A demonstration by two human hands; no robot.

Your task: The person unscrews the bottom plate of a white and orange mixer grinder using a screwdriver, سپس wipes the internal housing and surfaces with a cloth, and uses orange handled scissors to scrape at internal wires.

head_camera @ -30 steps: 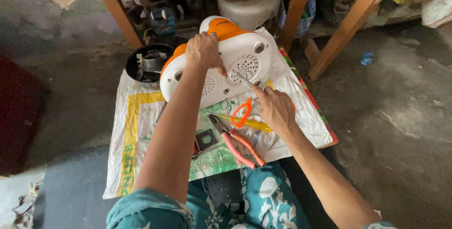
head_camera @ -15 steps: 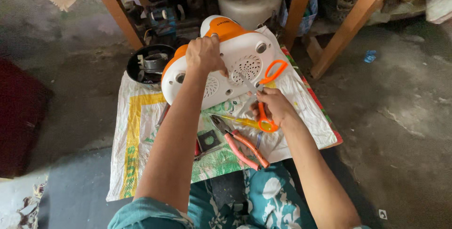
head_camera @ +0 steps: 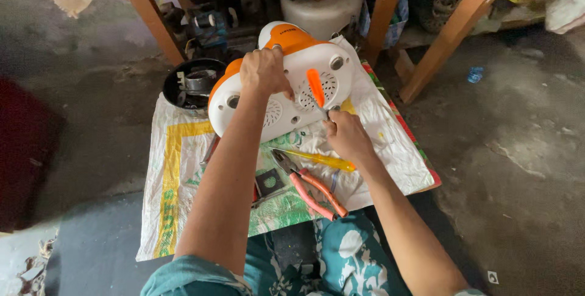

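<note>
Steadying white-and-orange appliance base [head_camera: 286, 86] with left hand [head_camera: 263, 72]; right hand [head_camera: 344, 134] gripping orange-handled screwdriver [head_camera: 316, 89] against underside; casing unopened, pliers [head_camera: 311, 185] unused.

- Your work rests on a grey concrete floor [head_camera: 518, 168], stained and cracked at the right of the frame.
- A woven sack [head_camera: 177, 168], white with yellow and green print, lies spread flat at centre.
- On the sack you have the appliance [head_camera: 286, 89], pliers [head_camera: 314, 186], a yellow screwdriver [head_camera: 317, 159] and a small dark bracket [head_camera: 269, 181].
- A black bowl [head_camera: 192, 83] sits at the sack's upper left corner.
- Wooden legs [head_camera: 451, 34] stand on the floor at upper right.
</note>
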